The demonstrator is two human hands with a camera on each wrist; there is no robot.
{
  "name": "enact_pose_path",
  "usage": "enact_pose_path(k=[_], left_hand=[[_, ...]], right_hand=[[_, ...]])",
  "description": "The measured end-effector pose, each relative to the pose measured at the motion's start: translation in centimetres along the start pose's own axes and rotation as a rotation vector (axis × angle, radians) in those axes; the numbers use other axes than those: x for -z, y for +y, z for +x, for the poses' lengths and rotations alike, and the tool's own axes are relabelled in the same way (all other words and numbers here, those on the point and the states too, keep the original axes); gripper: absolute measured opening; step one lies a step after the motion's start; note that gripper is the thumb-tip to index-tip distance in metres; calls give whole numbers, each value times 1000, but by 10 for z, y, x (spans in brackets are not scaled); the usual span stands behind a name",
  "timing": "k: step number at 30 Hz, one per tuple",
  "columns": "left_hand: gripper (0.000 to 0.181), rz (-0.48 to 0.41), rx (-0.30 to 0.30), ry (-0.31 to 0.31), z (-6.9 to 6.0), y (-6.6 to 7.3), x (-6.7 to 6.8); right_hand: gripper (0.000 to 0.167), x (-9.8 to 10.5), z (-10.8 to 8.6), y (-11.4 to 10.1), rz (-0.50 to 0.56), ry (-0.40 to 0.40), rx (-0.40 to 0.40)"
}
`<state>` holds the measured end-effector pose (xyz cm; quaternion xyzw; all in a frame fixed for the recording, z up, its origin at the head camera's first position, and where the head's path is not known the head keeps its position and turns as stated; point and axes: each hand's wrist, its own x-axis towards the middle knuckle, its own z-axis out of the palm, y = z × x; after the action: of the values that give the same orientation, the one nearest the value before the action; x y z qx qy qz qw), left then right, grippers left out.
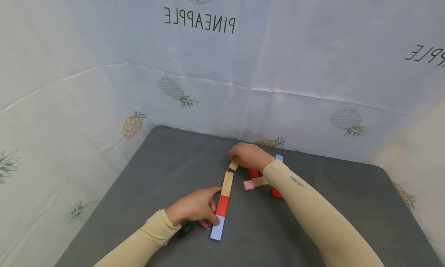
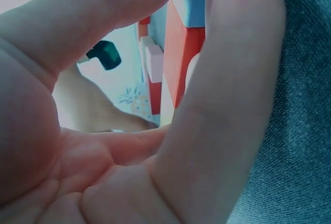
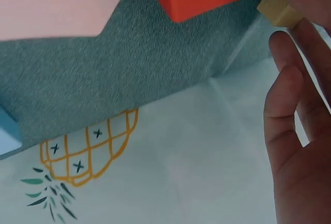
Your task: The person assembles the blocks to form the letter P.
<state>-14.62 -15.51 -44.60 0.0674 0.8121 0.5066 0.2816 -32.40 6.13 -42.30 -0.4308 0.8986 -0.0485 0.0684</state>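
One short wood block (image 1: 233, 167) is sitting just beyond the far end of a long wood block (image 1: 227, 184), small gap showing in the head view. I'm pinching it with my right hand (image 1: 249, 155), thumb and finger clamped on it. Long block, red block (image 1: 222, 206) and blue block (image 1: 217, 233) are running end to end, blue nearest the body. My left hand (image 1: 194, 206) is spanning them from the left side, thumb and forefinger spread apart, thumb touching blue; can't tell how the hidden fingers are set. Looks like an alignment step: I'd be sliding the short block flat, dead in line, closing gently, left hand bracing against a shove. Pink block (image 1: 248, 186), spare wood block (image 1: 259, 181) and red piece (image 1: 253, 173) are lying near the right wrist, so I'd be minding clearance. Grey table (image 1: 167, 162) is carrying everything.
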Motion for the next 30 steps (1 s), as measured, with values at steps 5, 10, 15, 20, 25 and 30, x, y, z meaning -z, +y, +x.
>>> enact_pose_path(k=[5, 10, 15, 20, 25, 30], left_hand=[[101, 8, 9, -8, 0, 2, 0], [102, 8, 14, -9, 1, 2, 2], [102, 8, 19, -10, 1, 1, 2], [103, 6, 28, -14, 2, 1, 2], [103, 5, 33, -14, 3, 0, 1], [102, 8, 17, -9, 2, 0, 0]], right_hand=[[18, -5, 2, -2, -52, -6, 38], [21, -5, 3, -6, -33, -13, 50], [28, -5, 3, -7, 15, -27, 49], [30, -9, 4, -7, 31, -29, 42], [29, -12, 4, -6, 41, -30, 43], [31, -12, 4, -7, 66, -29, 35]])
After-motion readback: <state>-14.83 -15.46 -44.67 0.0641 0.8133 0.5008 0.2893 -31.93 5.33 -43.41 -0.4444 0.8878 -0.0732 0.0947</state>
